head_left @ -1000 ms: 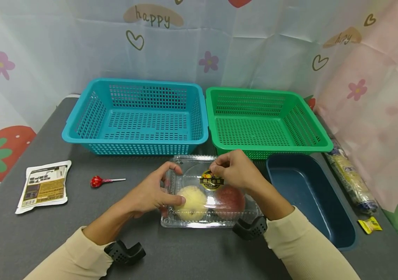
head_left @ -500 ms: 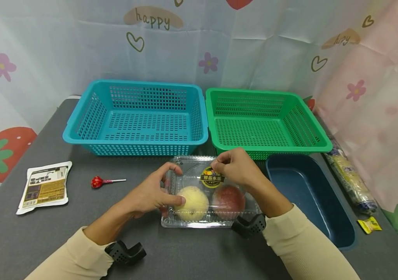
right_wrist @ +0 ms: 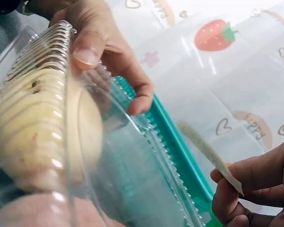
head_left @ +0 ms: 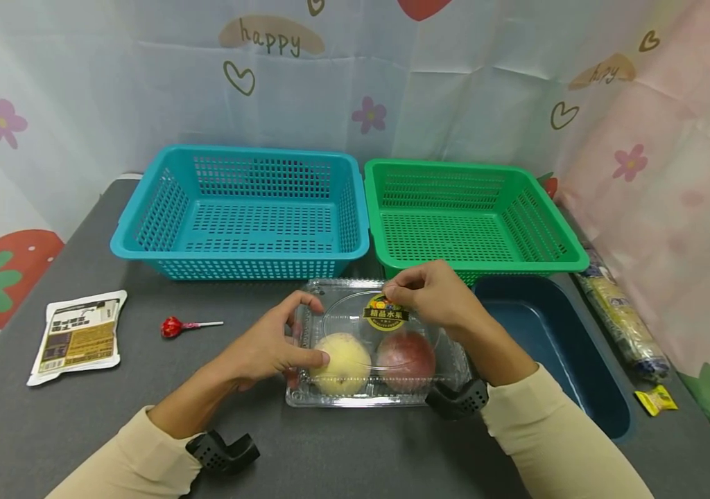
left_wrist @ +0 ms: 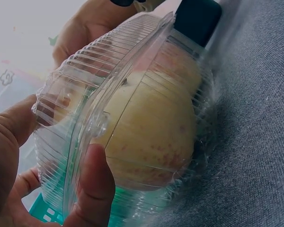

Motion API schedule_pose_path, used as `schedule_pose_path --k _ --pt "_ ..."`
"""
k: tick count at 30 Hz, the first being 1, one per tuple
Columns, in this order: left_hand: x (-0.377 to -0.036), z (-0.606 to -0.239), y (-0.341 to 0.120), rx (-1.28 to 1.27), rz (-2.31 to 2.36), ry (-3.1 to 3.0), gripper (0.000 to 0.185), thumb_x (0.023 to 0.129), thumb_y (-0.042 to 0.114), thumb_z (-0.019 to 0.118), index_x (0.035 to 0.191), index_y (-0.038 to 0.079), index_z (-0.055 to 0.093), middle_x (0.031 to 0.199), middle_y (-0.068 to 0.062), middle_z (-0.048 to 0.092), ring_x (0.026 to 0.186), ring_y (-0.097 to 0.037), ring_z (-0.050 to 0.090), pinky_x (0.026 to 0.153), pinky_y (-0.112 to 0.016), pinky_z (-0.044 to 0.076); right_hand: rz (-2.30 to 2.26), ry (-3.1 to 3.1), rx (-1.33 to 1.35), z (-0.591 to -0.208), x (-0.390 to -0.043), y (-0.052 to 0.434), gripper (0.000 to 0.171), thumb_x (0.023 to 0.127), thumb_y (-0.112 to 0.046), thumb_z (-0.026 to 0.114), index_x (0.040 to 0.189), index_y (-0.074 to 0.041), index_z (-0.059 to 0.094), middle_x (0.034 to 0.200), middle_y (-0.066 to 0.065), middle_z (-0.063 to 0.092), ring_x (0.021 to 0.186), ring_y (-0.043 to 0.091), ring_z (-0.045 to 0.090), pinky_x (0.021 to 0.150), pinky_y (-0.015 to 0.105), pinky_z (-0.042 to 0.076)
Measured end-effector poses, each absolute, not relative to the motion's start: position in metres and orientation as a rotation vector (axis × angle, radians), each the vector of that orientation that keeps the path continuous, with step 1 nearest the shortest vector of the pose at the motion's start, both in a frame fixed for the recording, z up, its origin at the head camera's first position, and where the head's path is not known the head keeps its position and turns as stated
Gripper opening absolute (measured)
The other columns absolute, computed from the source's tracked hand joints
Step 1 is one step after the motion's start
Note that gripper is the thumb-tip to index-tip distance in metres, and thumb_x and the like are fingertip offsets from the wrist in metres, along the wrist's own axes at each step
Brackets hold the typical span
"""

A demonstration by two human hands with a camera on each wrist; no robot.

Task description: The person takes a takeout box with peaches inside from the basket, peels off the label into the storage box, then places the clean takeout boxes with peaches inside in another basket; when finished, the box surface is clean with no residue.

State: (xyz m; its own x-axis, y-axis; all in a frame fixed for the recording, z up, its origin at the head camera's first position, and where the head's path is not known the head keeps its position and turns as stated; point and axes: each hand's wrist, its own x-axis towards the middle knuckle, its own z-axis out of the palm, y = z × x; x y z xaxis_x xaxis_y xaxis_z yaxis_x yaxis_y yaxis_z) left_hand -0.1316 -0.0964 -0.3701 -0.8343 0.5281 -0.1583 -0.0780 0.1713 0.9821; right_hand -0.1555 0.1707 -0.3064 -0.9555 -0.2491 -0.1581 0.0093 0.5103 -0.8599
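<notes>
a pouch [head_left: 77, 338] and a red lollipop [head_left: 172, 327] are lying at left. a blue basket [head_left: 261, 256] is standing behind. the left hand [head_left: 270, 346] is gripping a clear container [head_left: 349, 312], thumb and fingers spread around its left end. the container is resting before the baskets, enclosing a yellow fruit [head_left: 340, 357] and a reddish fruit [head_left: 406, 357]. above its lid, the right hand [head_left: 436, 298] is pinching a curling label [head_left: 386, 317] between thumb and finger. a green basket [head_left: 505, 267] and a navy tub [head_left: 542, 333] are standing at right.

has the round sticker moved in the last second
Yes: judged against the green basket, the round sticker has shifted slightly right and closer to the basket's near side.
</notes>
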Motion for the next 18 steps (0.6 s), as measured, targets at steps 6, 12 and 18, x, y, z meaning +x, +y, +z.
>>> schedule_pose_path --k 6,12,18 --pt "-0.132 -0.370 -0.097 0.419 1.707 1.988 0.064 0.077 0.005 0.081 0.128 0.012 0.042 0.093 -0.018 0.032 0.049 -0.023 0.052 0.047 -0.051 0.052 -1.425 2.483 -0.241 -0.303 -0.156 0.188 0.018 0.094 -0.012 0.065 0.102 0.002 0.073 0.099 0.012 0.067 0.100 0.027 0.056 0.082 0.046 0.048" --pt "-0.131 -0.370 -0.097 0.419 1.710 1.985 0.063 0.077 0.005 0.081 0.127 0.014 0.042 0.093 -0.018 0.031 0.049 -0.023 0.053 0.046 -0.051 0.052 -1.434 2.476 -0.267 -0.295 -0.153 0.203 0.019 0.094 -0.013 0.065 0.101 0.002 0.072 0.099 0.011 0.066 0.089 0.025 0.054 0.074 0.040 0.046" --pt "-0.131 -0.370 -0.097 0.435 1.710 1.983 0.063 0.078 0.005 0.080 0.127 0.014 0.042 0.093 -0.017 0.031 0.049 -0.023 0.053 0.046 -0.052 0.052 -1.480 2.449 -0.259 -0.289 -0.150 0.220 0.020 0.094 -0.012 0.065 0.100 0.006 0.071 0.092 0.010 0.066 0.081 0.026 0.052 0.069 0.038 0.045"
